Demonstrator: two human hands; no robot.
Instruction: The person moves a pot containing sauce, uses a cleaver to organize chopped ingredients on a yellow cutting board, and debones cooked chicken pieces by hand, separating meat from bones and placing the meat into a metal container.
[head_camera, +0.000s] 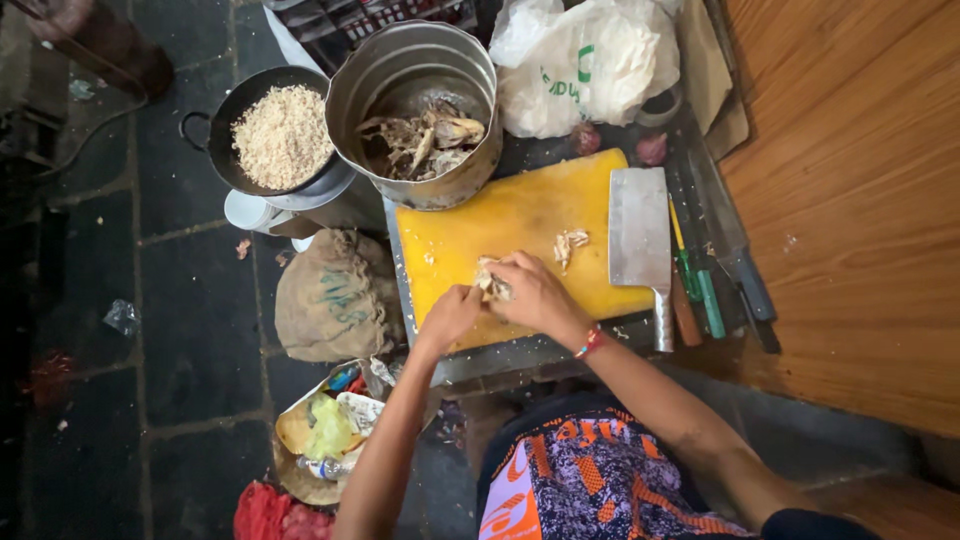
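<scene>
Both hands met at the near edge of the yellow rectangular plastic cutting board (520, 225), which lay on the metal-topped bench (500, 355). Left hand (450, 315) and right hand (535, 295) were both clenched on one pale, stringy piece of cooked meat (492, 287), fingers pinching it from either side just above the board. A red thread bracelet (590, 342) sat on the right wrist.

A second small pale meat scrap (570, 243) lay further in on the board, apart from the hands. The broad steel cleaver (640, 240) rested flat on the board's right end, handle pointing near, untouched. Green-handled tools (700, 285) and a dark-handled knife (745, 275) lay just right of it.

Far side: tall round metal pot (415, 110) holding bony dark-and-pale pieces, touching the board's far left corner. Left of it, a black pan of shredded pale flakes (283, 135). White plastic bag (585, 65) at far right. Burlap sack (335, 295) on the floor, left of the bench.

Judgement: shredding goes best with short pulls along the grain, piece kept low over the board so strands drop onto it, fingertips feeling for bone splinters before anything goes to the pan
</scene>
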